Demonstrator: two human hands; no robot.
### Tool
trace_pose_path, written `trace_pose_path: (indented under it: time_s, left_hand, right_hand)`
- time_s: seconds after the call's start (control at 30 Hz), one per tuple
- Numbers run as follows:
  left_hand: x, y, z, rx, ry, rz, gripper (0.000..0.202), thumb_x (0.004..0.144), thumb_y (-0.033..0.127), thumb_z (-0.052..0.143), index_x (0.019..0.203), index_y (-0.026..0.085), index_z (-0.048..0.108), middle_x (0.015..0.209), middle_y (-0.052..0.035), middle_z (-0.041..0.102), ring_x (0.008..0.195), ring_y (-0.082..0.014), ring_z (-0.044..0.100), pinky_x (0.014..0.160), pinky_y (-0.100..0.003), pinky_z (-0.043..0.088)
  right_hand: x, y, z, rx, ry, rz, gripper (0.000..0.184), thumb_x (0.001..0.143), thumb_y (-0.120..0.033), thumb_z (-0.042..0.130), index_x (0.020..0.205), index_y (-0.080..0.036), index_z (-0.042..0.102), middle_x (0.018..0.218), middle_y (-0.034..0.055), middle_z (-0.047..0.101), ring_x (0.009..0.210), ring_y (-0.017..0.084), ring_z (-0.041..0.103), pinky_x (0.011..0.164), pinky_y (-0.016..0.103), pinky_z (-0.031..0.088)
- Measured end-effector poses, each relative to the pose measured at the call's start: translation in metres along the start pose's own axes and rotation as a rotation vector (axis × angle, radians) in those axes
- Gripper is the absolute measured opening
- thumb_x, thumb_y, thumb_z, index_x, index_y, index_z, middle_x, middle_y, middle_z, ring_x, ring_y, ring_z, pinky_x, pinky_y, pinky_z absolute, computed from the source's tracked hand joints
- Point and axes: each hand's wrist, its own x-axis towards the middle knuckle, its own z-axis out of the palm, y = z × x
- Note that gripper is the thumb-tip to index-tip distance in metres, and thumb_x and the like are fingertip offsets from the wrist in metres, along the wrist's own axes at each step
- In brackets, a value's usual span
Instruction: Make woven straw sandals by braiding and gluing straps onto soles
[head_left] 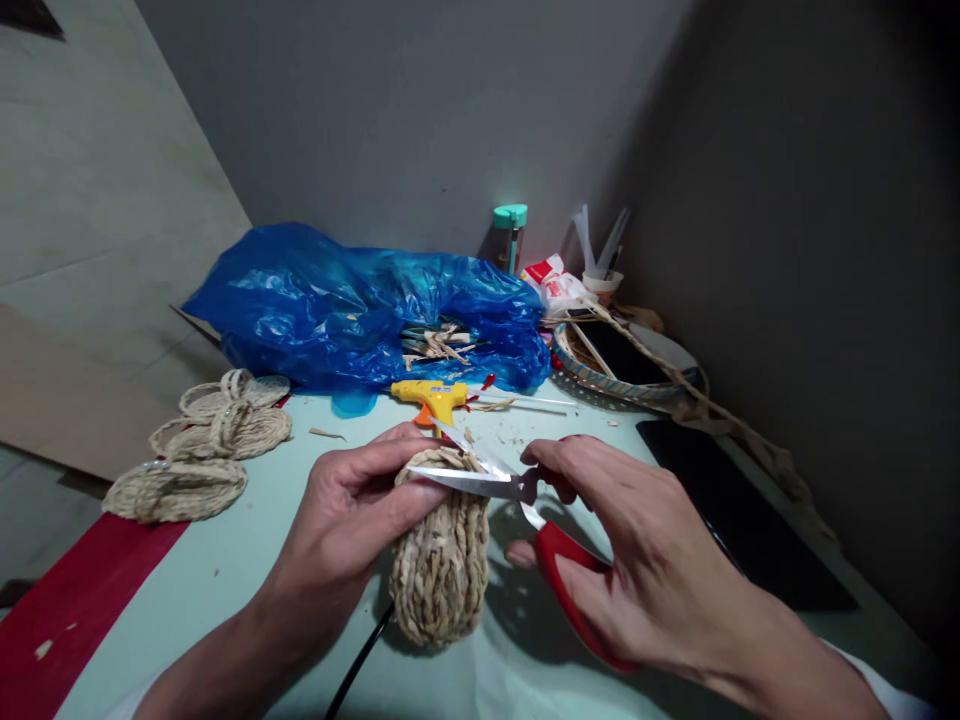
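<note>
My left hand (pixel 360 500) is closed around the upper left side of a braided straw sole (pixel 439 570), which hangs upright above the table. In my right hand (pixel 637 530) is a pair of scissors (pixel 574 590) with red handles. Its blades are parted and lie across the top end of the sole, close to my left thumb. Behind the blades a yellow glue gun (pixel 435 395) rests on the table, partly hidden by my left hand and the scissors. Several finished-looking woven straw slippers (pixel 176 490) lie at the left.
A blue plastic bag (pixel 322 300) with straw pieces (pixel 442 343) stretches along the back. At right are a round woven tray (pixel 637 388), a black flat panel (pixel 742 520) and a cup of glue sticks (pixel 602 285). A green-capped container (pixel 511 235) stands by the wall.
</note>
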Motion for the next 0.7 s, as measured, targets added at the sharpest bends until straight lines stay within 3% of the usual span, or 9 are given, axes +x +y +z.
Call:
trace_pose_path:
  time_s: [0.13,0.43,0.7]
  left_hand:
    - [-0.0012,0.0020,0.0009,0.085,-0.021,0.016,0.015,0.078,0.019,0.074,0.082,0.028,0.085,0.084,-0.0015,0.072,0.088,-0.0178,0.063,0.081,-0.023,0.050]
    - [-0.0001,0.0040,0.0041,0.069,-0.045,-0.043,0.014,0.079,0.019,0.072,0.079,0.026,0.084,0.084,-0.0010,0.067,0.088,-0.0174,0.059,0.081,-0.023,0.047]
    - [-0.0002,0.0027,0.0008,0.074,-0.082,-0.095,0.013,0.081,0.022,0.071,0.081,0.022,0.083,0.084,-0.0032,0.065,0.086,-0.0184,0.057,0.079,-0.026,0.046]
  right_hand:
    - [0.0024,0.0019,0.0006,0.036,-0.012,-0.031,0.022,0.089,-0.030,0.065,0.106,-0.018,0.057,0.082,0.0025,0.065,0.072,0.017,0.057,0.064,0.030,0.044]
    - [-0.0023,0.0056,0.0018,0.005,-0.017,-0.071,0.020,0.083,-0.012,0.058,0.102,-0.016,0.059,0.076,0.0029,0.063,0.065,0.016,0.055,0.060,0.027,0.045]
    - [-0.0056,0.0090,0.0024,-0.055,-0.036,-0.118,0.022,0.081,-0.010,0.050,0.101,-0.015,0.057,0.073,0.0030,0.063,0.059,0.015,0.053,0.055,0.025,0.043]
